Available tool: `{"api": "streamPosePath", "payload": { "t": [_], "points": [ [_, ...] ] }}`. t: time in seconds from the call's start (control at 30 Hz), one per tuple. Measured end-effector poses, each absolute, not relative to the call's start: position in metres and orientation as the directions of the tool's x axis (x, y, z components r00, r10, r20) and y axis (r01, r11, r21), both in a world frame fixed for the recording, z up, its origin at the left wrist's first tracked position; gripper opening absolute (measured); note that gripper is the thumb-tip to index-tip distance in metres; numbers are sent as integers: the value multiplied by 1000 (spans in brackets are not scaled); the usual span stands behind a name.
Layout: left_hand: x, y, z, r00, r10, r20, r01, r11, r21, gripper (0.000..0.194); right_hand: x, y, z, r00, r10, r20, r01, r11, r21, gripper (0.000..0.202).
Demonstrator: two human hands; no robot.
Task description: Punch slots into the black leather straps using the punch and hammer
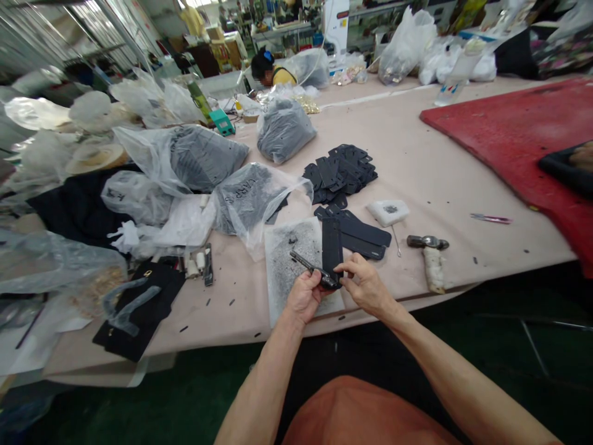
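Observation:
My left hand [304,296] is closed round a dark metal hand tool [303,262], whose narrow end points up and left over a speckled white board [290,247]. At the tool's near end is my right hand [364,284], its thumb and forefinger pinched together; what they hold, if anything, is too small to make out. A black strip [331,241] lies on the board's right side, just beyond my hands. More flat black pieces [365,232] lie to the right of it.
Behind lies a heap of black pieces [343,170], with plastic bags [250,198] to its left. A white pad [389,212], a hammer [433,262] and tweezers [491,219] lie on the right. A black bag part [139,306] is at left. A person [280,75] bends at the far side.

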State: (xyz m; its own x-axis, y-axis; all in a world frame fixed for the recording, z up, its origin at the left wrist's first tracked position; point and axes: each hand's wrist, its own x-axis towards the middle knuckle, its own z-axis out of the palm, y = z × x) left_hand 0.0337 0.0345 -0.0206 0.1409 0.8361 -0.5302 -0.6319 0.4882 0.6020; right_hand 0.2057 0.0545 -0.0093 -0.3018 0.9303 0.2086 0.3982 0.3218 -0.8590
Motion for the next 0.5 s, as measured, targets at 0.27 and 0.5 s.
{"api": "streamPosePath", "payload": {
  "t": [0.27, 0.5],
  "points": [
    [30, 30, -25, 119, 841, -528, -677, 457, 576, 29, 200, 54, -10, -325, 931, 165, 364, 284, -887, 10],
    [28, 28, -24, 55, 818, -572, -633, 472, 614, 30, 195, 52, -13, -339, 930, 138, 378, 269, -886, 7]
  ]
}}
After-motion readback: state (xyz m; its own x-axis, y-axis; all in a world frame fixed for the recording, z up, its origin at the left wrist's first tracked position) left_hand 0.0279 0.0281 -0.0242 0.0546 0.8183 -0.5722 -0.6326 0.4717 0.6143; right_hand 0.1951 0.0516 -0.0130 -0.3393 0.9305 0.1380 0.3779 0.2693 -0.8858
